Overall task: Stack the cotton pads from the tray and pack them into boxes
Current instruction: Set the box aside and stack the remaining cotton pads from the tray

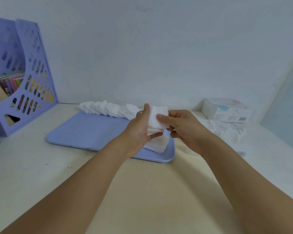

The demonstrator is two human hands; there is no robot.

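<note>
Both hands — left hand [139, 130], right hand [184, 127] — pinch a pad stack [156, 120] above the tray [85, 132], box [227, 109] to the right.

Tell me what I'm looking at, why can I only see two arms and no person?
The camera sits on the person's head and looks down, so you see only their arms, as if they were your own. The left hand and the right hand together hold a small stack of white cotton pads above a light purple tray. More pads lie in a row along the tray's far edge, and another pile lies under the hands. To the right, by the wall, is a white box. On the left stands a purple file holder with books.
</note>
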